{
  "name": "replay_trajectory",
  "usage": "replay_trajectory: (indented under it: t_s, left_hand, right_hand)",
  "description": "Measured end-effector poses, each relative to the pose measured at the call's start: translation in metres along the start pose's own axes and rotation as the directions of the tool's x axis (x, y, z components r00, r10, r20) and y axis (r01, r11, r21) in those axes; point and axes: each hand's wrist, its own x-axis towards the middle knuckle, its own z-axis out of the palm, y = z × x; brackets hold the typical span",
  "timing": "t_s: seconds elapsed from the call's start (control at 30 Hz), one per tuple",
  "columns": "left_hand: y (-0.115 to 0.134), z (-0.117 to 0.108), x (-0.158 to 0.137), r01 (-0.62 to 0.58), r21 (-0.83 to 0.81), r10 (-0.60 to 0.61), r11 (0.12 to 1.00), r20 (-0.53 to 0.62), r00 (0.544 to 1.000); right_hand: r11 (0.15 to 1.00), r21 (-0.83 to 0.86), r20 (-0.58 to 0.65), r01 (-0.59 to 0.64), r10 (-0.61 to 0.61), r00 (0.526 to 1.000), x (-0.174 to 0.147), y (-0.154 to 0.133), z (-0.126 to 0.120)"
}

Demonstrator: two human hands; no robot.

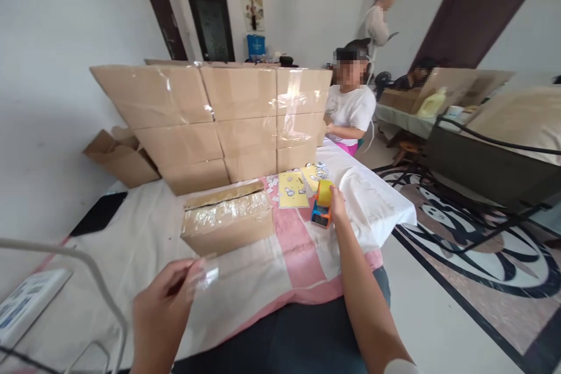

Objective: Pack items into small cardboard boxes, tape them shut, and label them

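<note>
Pinched in the fingers of my left hand (169,292) is a short piece of clear tape (211,274), held up in front of a small cardboard box (230,228). That box lies on the cloth, with shiny tape across its top and a dark gap along its back edge. My right hand (336,204) is closed around a tape dispenser (322,210), orange and blue with a yellow roll, at the right of the table. Just left of the dispenser lies a yellow printed sheet (293,190).
Behind the small box stands a wall of taped cardboard panels (245,111). An open carton (123,158) and a black flat object (100,213) are at the left, near a white power strip (33,304). A person (350,105) sits beyond the table's far right corner.
</note>
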Motion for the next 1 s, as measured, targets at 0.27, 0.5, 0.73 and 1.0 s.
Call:
replay_trajectory:
  t_s: [0.27, 0.5, 0.73, 1.0]
  left_hand:
    - [0.032, 0.026, 0.023, 0.034, -0.261, -0.05, 0.965, -0.052, 0.997]
    - [0.036, 0.029, 0.035, 0.078, -0.369, -0.077, 0.926, 0.016, 0.997]
    - [0.02, 0.039, 0.049, 0.17, -0.413, -0.138, 0.895, 0.107, 0.985]
    - [0.006, 0.052, 0.031, 0.181, -0.483, -0.105, 0.857, 0.179, 0.978]
  right_hand:
    - [0.974, -0.221, -0.361, 0.049, -0.129, 0.924, 0.01, 0.005, 0.009]
    - [0.87, -0.41, -0.368, 0.274, -0.432, 0.823, -0.008, -0.017, 0.025]
    - [0.786, -0.441, -0.079, 0.433, -0.514, 0.854, -0.044, -0.043, 0.068]
    - [0.717, 0.022, 0.733, 0.697, -0.485, 0.476, -0.121, -0.076, 0.14]
